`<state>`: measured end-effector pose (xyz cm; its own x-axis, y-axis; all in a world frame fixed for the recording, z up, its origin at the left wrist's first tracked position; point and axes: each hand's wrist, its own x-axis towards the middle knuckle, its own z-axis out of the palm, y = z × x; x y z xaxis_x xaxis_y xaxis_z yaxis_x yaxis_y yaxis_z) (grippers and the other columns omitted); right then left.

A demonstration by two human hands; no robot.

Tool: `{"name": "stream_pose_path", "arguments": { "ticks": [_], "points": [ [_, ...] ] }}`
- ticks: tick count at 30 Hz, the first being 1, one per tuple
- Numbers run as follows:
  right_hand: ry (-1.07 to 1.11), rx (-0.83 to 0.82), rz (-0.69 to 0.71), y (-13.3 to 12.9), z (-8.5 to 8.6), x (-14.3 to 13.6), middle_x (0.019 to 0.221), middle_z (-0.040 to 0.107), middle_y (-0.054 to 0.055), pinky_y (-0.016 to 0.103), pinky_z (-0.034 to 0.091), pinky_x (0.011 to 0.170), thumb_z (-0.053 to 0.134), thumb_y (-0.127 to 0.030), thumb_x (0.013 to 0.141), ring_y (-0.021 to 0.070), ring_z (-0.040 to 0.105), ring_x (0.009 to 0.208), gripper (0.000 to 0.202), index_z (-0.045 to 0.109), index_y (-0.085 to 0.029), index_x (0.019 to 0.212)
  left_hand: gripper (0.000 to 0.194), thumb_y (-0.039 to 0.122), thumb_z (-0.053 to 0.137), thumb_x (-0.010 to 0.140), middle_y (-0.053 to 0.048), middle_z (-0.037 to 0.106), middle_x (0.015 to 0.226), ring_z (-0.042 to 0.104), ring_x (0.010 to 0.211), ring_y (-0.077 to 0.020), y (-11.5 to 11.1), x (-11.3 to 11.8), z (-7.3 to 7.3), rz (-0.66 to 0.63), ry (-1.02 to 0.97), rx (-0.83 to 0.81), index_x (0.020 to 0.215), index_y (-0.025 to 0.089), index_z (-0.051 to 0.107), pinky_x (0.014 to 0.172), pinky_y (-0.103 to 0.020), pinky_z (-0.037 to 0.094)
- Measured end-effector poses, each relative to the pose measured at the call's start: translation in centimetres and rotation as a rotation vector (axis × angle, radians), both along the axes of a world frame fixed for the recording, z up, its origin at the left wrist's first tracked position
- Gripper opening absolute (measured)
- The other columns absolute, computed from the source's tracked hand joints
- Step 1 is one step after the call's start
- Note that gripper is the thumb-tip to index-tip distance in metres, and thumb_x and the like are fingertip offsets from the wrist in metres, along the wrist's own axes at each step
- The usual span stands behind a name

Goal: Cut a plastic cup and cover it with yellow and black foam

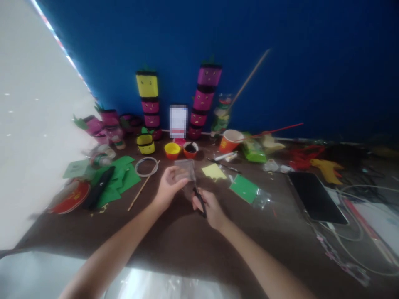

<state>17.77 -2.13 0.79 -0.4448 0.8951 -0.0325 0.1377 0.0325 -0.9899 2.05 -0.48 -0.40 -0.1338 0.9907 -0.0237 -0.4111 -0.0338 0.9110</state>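
Note:
Near the middle of the table, my left hand (172, 182) is closed on a clear plastic container (186, 167), which looks cut from a bottle. My right hand (209, 205) grips black-handled scissors (200, 198), their blades up against the container's right side. Blur hides whether the blades bite into the plastic. Just behind my hands stand a cup of yellow paint (172, 149) and a cup of dark paint (190, 148). A yellow paper piece (213, 171) lies right of the container, and a ring of clear tape (146, 167) to its left.
Painted stacks with faces, one yellow-topped (147, 85) and one purple (204, 97), stand by the blue wall. Green sheets (121, 178) lie left, a green card (244, 188) right. An orange paper cup (230, 140), a yellow glue gun (327, 169) and a black tablet (317, 197) are farther right.

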Motion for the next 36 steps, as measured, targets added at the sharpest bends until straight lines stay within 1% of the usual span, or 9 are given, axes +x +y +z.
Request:
{"name": "stream_pose_path", "arguments": {
  "ticks": [5, 9, 12, 19, 24, 27, 30, 33, 36],
  "points": [
    [0.041, -0.043, -0.005, 0.1, -0.5, -0.1, 0.055, 0.041, -0.004, 0.023, 0.027, 0.049, 0.05, -0.061, 0.077, 0.0086, 0.037, 0.051, 0.045, 0.04, -0.02, 0.061, 0.049, 0.023, 0.08, 0.057, -0.006, 0.062, 0.101, 0.062, 0.099, -0.0204, 0.0, 0.2, 0.4, 0.052, 0.045, -0.012, 0.096, 0.018, 0.049, 0.093, -0.038, 0.045],
    [0.047, -0.082, -0.027, 0.3, -1.3, -0.1, 0.052, 0.035, -0.006, 0.023, 0.025, 0.046, 0.053, -0.059, 0.078, 0.0078, 0.032, 0.048, 0.044, 0.037, -0.021, 0.063, 0.05, 0.025, 0.08, 0.057, -0.006, 0.061, 0.101, 0.062, 0.1, -0.0217, 0.1, 0.1, 0.1, 0.072, 0.085, 0.003, 0.096, 0.018, 0.05, 0.095, -0.04, 0.044],
    [0.08, -0.098, -0.017, 0.4, -1.6, -0.1, 0.05, 0.031, -0.008, 0.023, 0.024, 0.044, 0.052, -0.058, 0.079, 0.0075, 0.029, 0.046, 0.043, 0.036, -0.021, 0.063, 0.05, 0.025, 0.08, 0.058, -0.006, 0.062, 0.101, 0.061, 0.102, -0.0223, 0.2, -0.1, -0.2, 0.075, 0.097, 0.006, 0.096, 0.018, 0.049, 0.096, -0.042, 0.043],
    [0.032, -0.095, -0.016, 0.5, -1.3, -0.2, 0.05, 0.033, -0.006, 0.022, 0.024, 0.042, 0.053, -0.061, 0.076, 0.0073, 0.03, 0.046, 0.045, 0.041, -0.02, 0.062, 0.048, 0.026, 0.079, 0.059, -0.006, 0.063, 0.1, 0.062, 0.101, -0.0215, 0.3, 0.0, -0.4, 0.064, 0.057, 0.001, 0.095, 0.019, 0.048, 0.091, -0.038, 0.046],
    [-0.026, -0.064, -0.025, 0.5, -1.3, -0.2, 0.051, 0.034, -0.006, 0.021, 0.025, 0.043, 0.052, -0.059, 0.078, 0.0075, 0.031, 0.048, 0.045, 0.038, -0.02, 0.06, 0.048, 0.027, 0.078, 0.06, -0.008, 0.063, 0.105, 0.061, 0.103, -0.0217, 0.3, -0.1, -0.6, 0.042, 0.031, -0.019, 0.097, 0.019, 0.048, 0.092, -0.037, 0.046],
    [-0.093, -0.04, -0.018, 0.7, -1.4, 0.1, 0.054, 0.035, -0.005, 0.021, 0.025, 0.044, 0.053, -0.055, 0.078, 0.0075, 0.032, 0.05, 0.041, 0.04, -0.02, 0.062, 0.051, 0.026, 0.079, 0.058, -0.008, 0.064, 0.105, 0.062, 0.103, -0.0224, 0.4, -0.4, -0.4, 0.009, 0.001, -0.025, 0.098, 0.018, 0.049, 0.092, -0.038, 0.046],
    [-0.155, -0.001, -0.003, 0.8, -1.5, 0.3, 0.054, 0.034, -0.006, 0.02, 0.024, 0.044, 0.054, -0.052, 0.077, 0.0074, 0.03, 0.051, 0.039, 0.042, -0.019, 0.061, 0.055, 0.033, 0.078, 0.059, -0.009, 0.065, 0.103, 0.063, 0.1, -0.0246, 0.6, -1.0, 0.1, -0.019, -0.033, -0.022, 0.105, 0.018, 0.05, 0.092, -0.042, 0.046],
    [-0.173, 0.013, -0.01, 0.9, -1.5, 0.3, 0.052, 0.032, -0.006, 0.02, 0.022, 0.044, 0.055, -0.052, 0.076, 0.0071, 0.029, 0.05, 0.041, 0.04, -0.019, 0.057, 0.049, 0.039, 0.073, 0.065, -0.009, 0.067, 0.1, 0.065, 0.096, -0.0251, 0.8, -1.4, 0.6, -0.006, -0.006, -0.031, 0.104, 0.018, 0.052, 0.091, -0.045, 0.046],
    [-0.123, -0.043, 0.0, 0.8, -1.4, 0.3, 0.051, 0.033, -0.006, 0.021, 0.021, 0.043, 0.056, -0.054, 0.075, 0.0069, 0.03, 0.048, 0.043, 0.037, -0.02, 0.057, 0.04, 0.038, 0.073, 0.066, -0.006, 0.068, 0.095, 0.066, 0.094, -0.024, 0.9, -1.4, 0.6, 0.017, 0.026, -0.047, 0.095, 0.017, 0.054, 0.091, -0.045, 0.046]
  ]
}}
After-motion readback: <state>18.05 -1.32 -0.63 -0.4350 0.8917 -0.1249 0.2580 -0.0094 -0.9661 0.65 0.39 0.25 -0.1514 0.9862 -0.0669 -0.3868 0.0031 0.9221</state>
